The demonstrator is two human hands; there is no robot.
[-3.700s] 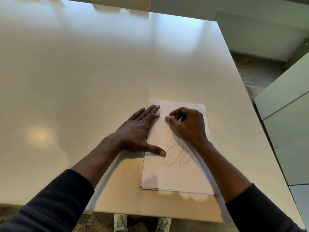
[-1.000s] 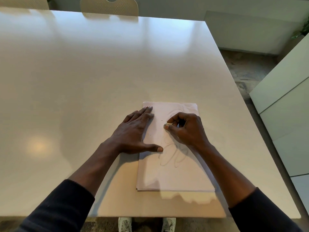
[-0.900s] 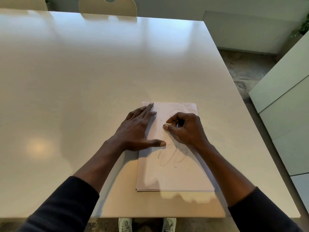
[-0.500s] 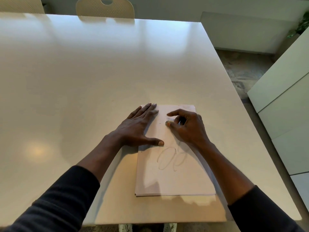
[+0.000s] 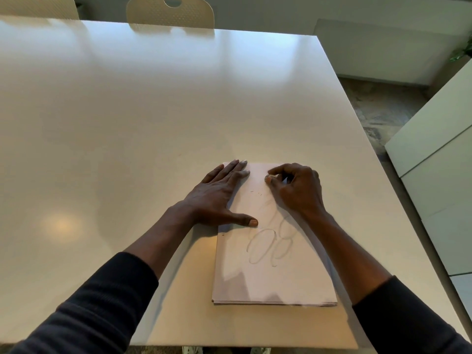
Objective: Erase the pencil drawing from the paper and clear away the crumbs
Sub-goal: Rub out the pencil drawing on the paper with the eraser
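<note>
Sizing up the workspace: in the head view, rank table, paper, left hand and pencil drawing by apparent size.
1. table
2. paper
3. left hand
4. pencil drawing, though the hand is only modestly bigger.

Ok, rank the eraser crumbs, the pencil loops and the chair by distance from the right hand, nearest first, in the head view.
1. Crumbs: just left of the right hand, on the paper.
2. Pencil loops: below the hand, toward the person.
3. Chair: across the table, far edge.

Soft daylight from the far side, pale glare streaks across the glossy table (image 5: 153, 111), warm lamp reflection at left, arm shadows near, wide-angle bending at edges.
</note>
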